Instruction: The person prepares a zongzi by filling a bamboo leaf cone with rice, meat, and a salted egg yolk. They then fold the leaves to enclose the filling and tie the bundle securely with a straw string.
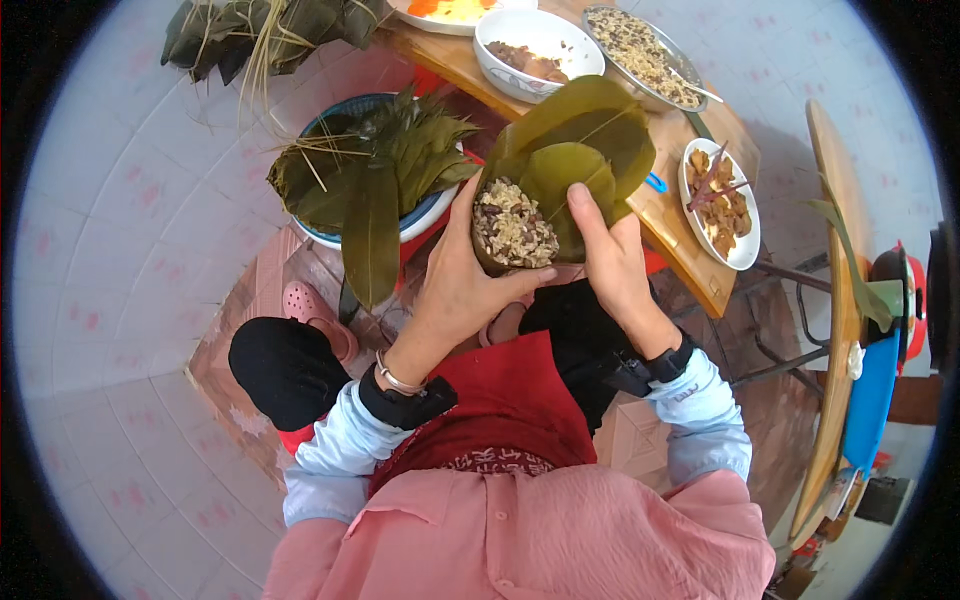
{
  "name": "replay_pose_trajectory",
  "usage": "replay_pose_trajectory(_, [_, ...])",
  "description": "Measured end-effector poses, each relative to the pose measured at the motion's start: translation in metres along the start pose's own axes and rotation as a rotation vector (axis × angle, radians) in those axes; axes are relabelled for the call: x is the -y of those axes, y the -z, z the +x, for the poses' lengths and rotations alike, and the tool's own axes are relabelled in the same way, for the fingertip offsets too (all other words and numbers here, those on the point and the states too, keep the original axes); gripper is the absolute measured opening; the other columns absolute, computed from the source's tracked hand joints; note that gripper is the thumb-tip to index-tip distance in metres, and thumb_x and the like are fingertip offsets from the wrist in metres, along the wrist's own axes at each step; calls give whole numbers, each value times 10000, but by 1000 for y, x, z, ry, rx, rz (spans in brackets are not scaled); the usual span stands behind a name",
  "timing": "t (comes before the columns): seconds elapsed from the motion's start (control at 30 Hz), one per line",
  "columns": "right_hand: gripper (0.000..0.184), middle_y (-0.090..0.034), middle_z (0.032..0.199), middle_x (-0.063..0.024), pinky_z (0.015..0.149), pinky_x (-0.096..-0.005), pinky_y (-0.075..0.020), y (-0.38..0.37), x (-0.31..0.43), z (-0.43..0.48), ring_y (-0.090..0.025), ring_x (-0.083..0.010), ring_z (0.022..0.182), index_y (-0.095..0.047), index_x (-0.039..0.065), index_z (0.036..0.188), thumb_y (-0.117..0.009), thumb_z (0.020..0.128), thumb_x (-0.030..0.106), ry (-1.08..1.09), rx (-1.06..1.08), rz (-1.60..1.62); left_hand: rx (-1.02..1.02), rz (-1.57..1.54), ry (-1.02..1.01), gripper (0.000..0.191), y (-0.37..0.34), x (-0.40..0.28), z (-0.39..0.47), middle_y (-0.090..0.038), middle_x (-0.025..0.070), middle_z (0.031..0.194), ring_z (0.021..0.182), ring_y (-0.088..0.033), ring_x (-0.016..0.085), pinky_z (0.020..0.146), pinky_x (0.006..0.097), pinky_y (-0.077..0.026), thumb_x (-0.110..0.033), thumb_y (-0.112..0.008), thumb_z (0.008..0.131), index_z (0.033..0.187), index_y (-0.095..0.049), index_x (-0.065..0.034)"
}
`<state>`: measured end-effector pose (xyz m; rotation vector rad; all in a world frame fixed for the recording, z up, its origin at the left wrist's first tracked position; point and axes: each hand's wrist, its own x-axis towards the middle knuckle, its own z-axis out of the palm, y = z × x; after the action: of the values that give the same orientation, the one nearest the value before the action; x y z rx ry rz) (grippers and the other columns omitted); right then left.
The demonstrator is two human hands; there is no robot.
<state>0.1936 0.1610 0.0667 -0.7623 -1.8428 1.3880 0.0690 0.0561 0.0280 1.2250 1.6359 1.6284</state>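
Note:
Wide green wrapping leaves [571, 176] form a cone in front of me, their broad ends spread upward and to the right. Packed into the cone's mouth is a rice and dark bean filling [514, 225]. My left hand [466, 274] cups the filled cone from the left, its thumb along the lower rim by the rice. On the right side, my right hand [613, 251] grips the leaves, with its thumb pressed flat on the inner leaf. The fingers behind the leaves are mostly hidden.
A basin [405, 231] heaped with loose leaves [371, 244] stands to the left. On the wooden table [686, 266] are a bowl of meat [604, 64], a metal tray of rice mix [645, 52] and an oval plate of brown pieces [721, 202]. Tied leaf parcels [277, 34] hang upper left.

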Motion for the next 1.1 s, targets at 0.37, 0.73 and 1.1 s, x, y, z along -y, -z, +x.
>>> replay_pose_trajectory(0.37, [279,-638,1078,-84,851,-315,-473,26,3,39,-600,-161,937,-557,-16,1177,-515,950,141,-411,139,411,455,-934,517,684,24,-7,33,-477,109,1352,1154,-545,231,893,389,-482,-581,-342,951,1422,-305,-86])
replay_pose_trajectory(0.73, [325,-645,1091,-88,851,-301,-471,50,13,71,-599,-153,957,-569,-32,1174,-531,947,197,-254,282,231,549,-693,696,423,9,-27,97,-620,83,1161,1023,-629,188,879,382,-517,-338,-530,944,1261,-498,-59])
replay_pose_trajectory(1.1, [377,-642,1079,-52,835,-269,-469,93,35,132,-577,-109,956,-575,9,1194,-551,946,292,-85,347,85,528,-529,658,383,-13,-71,159,-654,67,1087,922,-667,174,755,358,-573,-312,-545,936,1213,-527,-48])
